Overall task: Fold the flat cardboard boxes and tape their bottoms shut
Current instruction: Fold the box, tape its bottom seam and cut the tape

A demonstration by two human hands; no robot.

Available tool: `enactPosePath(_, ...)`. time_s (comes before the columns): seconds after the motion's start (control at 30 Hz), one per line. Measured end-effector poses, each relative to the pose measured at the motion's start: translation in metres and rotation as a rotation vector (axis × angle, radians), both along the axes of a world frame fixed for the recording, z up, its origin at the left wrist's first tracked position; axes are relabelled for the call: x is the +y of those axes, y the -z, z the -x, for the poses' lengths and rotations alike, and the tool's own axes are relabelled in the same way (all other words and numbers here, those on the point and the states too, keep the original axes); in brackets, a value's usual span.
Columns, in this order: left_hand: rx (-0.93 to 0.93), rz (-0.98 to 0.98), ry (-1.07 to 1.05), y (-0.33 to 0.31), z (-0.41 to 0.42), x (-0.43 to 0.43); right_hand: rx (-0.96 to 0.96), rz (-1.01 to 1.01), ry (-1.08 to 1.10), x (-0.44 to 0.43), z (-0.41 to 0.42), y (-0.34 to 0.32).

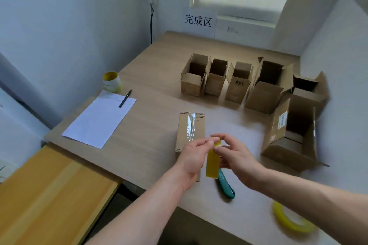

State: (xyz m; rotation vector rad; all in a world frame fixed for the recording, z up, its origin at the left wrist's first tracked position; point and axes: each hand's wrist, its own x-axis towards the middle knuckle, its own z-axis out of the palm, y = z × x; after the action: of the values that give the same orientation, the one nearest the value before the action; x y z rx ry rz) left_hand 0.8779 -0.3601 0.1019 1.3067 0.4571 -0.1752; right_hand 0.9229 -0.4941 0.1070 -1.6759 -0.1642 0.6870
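Note:
A small cardboard box (191,129) lies on the table with its bottom seam up, and a clear strip of tape runs along that seam. Just in front of it, my left hand (194,155) and my right hand (234,153) both pinch the top end of a short yellow strip of tape (213,164), which hangs down between them. A teal box cutter (226,186) lies on the table under my hands. A yellow tape roll (292,220) rests near the table's front right edge.
Several open folded boxes (235,81) stand in a row at the back, and a larger one (292,135) lies at the right. A sheet of paper (99,117) with a pen (125,98) and a second tape roll (111,81) sit at the left. A lower yellow bench (49,195) adjoins the table.

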Motion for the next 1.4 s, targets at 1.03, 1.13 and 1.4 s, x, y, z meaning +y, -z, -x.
enactPosePath(1.03,-0.365,-0.628,0.349,-0.006,-0.06,0.076,-0.357,0.601,-0.086,0.041,-0.029,-0.04)
enactPosePath(1.13,-0.353,-0.679,0.3,0.0,-0.056,0.075,-0.281,0.54,-0.09,0.046,-0.025,-0.036)
enactPosePath(1.4,-0.121,-0.367,0.01,0.025,-0.042,0.076,-0.001,0.253,-0.223,0.029,-0.026,-0.046)
